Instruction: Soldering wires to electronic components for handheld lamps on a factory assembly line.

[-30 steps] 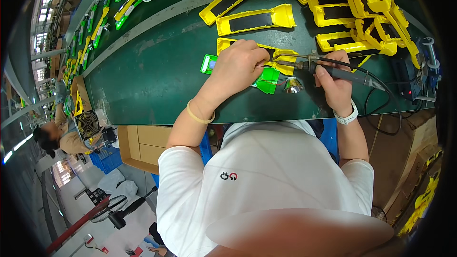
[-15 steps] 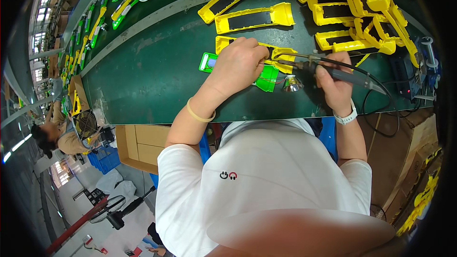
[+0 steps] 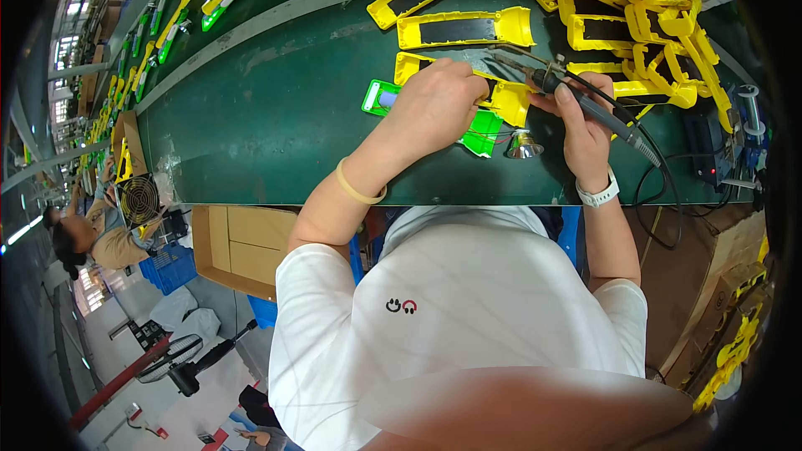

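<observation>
My right hand grips a soldering iron with a thin metal tube along it. The iron's tip points left, beyond my left fingertips and apart from them. My left hand is closed in a pinch over a yellow plastic housing with a dark panel; what the fingers pinch is hidden. Under and nearer than that hand lies a green housing, partly covered, with a cylindrical cell at its left end. Thin red wires run from it to a shiny reflector lamp head on the bench.
Two more yellow housings lie beyond my hands. A heap of yellow housings fills the far right. A solder spool stands near a dark box with cables. Green and yellow parts line the left, near another person.
The soldering iron's tip has drawn away from my left fingertips to the far side. My left hand keeps its pinch over the housings. The whole view has shifted slightly.
</observation>
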Demonstrator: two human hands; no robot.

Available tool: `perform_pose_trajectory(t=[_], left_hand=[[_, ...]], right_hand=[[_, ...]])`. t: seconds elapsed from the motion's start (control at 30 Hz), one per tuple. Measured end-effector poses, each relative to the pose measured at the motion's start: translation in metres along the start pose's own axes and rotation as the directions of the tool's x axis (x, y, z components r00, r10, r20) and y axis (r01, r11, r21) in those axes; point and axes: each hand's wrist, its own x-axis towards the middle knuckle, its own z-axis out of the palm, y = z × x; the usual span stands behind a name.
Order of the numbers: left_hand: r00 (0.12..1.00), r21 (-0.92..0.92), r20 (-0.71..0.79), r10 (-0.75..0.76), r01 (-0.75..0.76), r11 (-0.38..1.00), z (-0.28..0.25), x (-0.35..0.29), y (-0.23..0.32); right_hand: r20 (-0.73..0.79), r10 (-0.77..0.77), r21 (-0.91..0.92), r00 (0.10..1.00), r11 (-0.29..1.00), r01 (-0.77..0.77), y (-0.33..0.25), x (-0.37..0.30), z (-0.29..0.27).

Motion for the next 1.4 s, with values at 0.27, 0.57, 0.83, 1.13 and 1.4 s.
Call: perform_pose_trajectory(t=[0.27, 0.57, 0.83, 1.13, 1.4], left_hand=[[0.866, -0.720, 0.092, -0.491, 0.399, 0.568, -0.050, -0.033, 0.006], [0.886, -0.579, -0.121, -0.448, 0.303, 0.757, -0.035, -0.035, -0.020], [0.996, 0.062, 0.028, -0.085, 0.083, 0.995, -0.044, -0.014, -0.053], [0.990, 0.091, 0.125, -0.063, 0.052, 0.995, -0.051, -0.013, -0.054], [0.986, 0.099, 0.149, -0.079, 0.064, 0.993, -0.056, -0.020, -0.055]], right_hand=[[-0.009, -0.056, 0.028, 0.998, 0.998, 0.057, 0.005, -0.006, -0.004], [-0.023, 0.006, 0.036, 1.000, 0.999, -0.005, -0.006, -0.012, 0.024], [0.022, 0.110, -0.103, 0.994, 0.989, -0.107, 0.002, 0.001, 0.050], [0.095, 0.176, -0.175, 0.980, 0.972, -0.157, 0.000, 0.015, 0.056], [0.079, 0.213, -0.174, 0.974, 0.965, -0.197, -0.004, 0.014, 0.069]])
